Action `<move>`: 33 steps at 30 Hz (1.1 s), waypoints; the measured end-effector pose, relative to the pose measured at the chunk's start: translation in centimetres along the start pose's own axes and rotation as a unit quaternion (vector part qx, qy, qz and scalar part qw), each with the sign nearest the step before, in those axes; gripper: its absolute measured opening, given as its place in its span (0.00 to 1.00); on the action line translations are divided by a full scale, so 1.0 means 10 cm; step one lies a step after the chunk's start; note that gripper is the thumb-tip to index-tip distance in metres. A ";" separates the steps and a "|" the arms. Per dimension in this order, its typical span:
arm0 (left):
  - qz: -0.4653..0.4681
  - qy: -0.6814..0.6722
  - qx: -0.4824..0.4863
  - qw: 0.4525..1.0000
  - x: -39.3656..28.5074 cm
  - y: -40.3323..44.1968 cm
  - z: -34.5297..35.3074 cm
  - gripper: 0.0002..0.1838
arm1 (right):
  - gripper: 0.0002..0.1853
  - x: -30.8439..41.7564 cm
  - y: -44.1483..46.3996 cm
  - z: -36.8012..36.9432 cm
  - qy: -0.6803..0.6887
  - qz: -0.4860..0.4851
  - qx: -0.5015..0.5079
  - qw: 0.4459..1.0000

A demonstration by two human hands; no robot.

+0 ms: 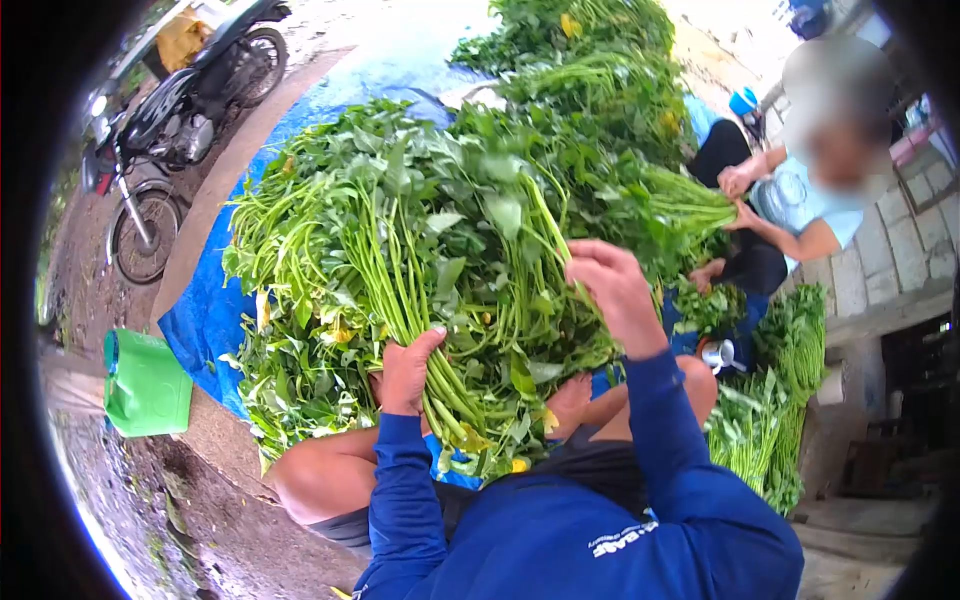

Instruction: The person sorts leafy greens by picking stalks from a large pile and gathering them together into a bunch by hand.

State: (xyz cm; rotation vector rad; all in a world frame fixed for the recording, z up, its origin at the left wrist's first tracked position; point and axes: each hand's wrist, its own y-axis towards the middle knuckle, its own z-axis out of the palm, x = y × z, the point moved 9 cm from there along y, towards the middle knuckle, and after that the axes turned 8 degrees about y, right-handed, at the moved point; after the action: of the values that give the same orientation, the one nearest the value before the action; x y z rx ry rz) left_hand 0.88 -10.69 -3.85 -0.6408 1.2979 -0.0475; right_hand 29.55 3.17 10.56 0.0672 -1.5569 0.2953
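Observation:
A bundle of long green stems (400, 290) with leafy tops lies in my left hand (408, 368), whose fingers wrap round the lower part, thumb on top. Farther right, my right hand (608, 280) pinches a few green stalks (545, 220) near their cut ends, over the big heap of leafy greens (480, 170). The stalks' leaves point up and away from me. Some yellow leaves show among the greens below my hands.
A blue tarp (200, 325) lies under the heap. Across to the right a person (815, 200) holds another bunch. Tied-looking greens (755, 430) and a metal cup (718, 354) are at the right. A green container (147, 385) and a motorcycle (180, 130) stand left.

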 end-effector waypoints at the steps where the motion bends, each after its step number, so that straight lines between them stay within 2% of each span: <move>1: -0.003 -0.005 -0.007 1.000 -0.04 0.00 0.00 0.14 | 0.16 -0.01 0.01 0.07 0.050 0.005 0.029 0.998; 2: -0.017 -0.005 -0.009 1.000 -0.01 -0.04 -0.01 0.13 | 0.16 -0.07 -0.07 0.11 0.103 0.020 0.049 0.993; 5: -0.012 -0.014 -0.001 1.000 0.09 0.03 -0.02 0.13 | 0.16 0.05 -0.20 0.03 0.005 -0.004 0.021 1.000; 6: 0.001 -0.018 -0.008 1.000 0.05 0.03 -0.02 0.13 | 0.15 0.17 -0.28 0.15 0.081 -0.011 0.063 0.995; 8: -0.030 -0.013 0.019 0.999 0.19 0.06 -0.05 0.16 | 0.14 0.15 -0.30 0.15 0.002 -0.011 0.077 0.997; 10: -0.040 -0.025 0.016 0.999 0.20 0.06 -0.03 0.14 | 0.16 0.08 -0.40 0.16 0.019 0.005 0.073 0.997; 12: 0.030 -0.031 -0.008 0.999 0.10 0.08 -0.02 0.13 | 0.17 0.13 -0.49 0.26 0.058 -0.007 0.097 0.994; 13: -0.001 0.002 0.005 1.000 0.18 0.10 -0.07 0.14 | 0.18 0.11 -0.53 0.31 0.040 -0.014 0.113 0.993; 14: -0.006 -0.012 0.009 1.000 0.22 0.11 -0.06 0.15 | 0.20 0.05 -0.50 0.37 -0.033 -0.008 0.130 0.991; 16: -0.036 -0.046 0.023 0.998 0.20 0.05 0.01 0.15 | 0.23 -0.28 -0.41 0.41 -0.108 -0.003 0.123 0.986; 18: 0.034 -0.017 -0.003 0.999 0.13 0.11 0.00 0.14 | 0.25 -0.31 -0.47 0.47 -0.143 -0.021 0.128 0.981; 20: -0.022 -0.048 0.006 0.999 0.22 0.04 0.00 0.14 | 0.24 -0.45 -0.60 0.50 -0.109 0.004 0.118 0.987; 23: -0.010 -0.058 0.002 0.998 0.29 0.12 0.00 0.14 | 0.23 -0.49 -0.57 0.51 -0.121 -0.035 0.090 0.988; 24: -0.001 -0.062 -0.002 0.998 0.27 0.10 0.00 0.14 | 0.24 -0.40 -0.56 0.49 -0.145 -0.081 0.072 0.984; 28: -0.050 -0.067 0.005 0.996 0.30 0.07 0.01 0.17 | 0.25 0.06 -0.60 0.43 -0.275 -0.223 -0.016 0.935; 33: -0.014 -0.056 0.013 0.998 0.25 0.08 0.07 0.19 | 0.24 0.50 -0.51 0.43 -0.460 -0.327 -0.129 0.815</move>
State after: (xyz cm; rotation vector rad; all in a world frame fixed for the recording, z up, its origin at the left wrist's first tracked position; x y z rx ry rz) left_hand 2.01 -10.72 -6.33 -0.6304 1.1776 -0.0512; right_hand 26.46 -1.99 16.27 0.5961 -2.3915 -0.5991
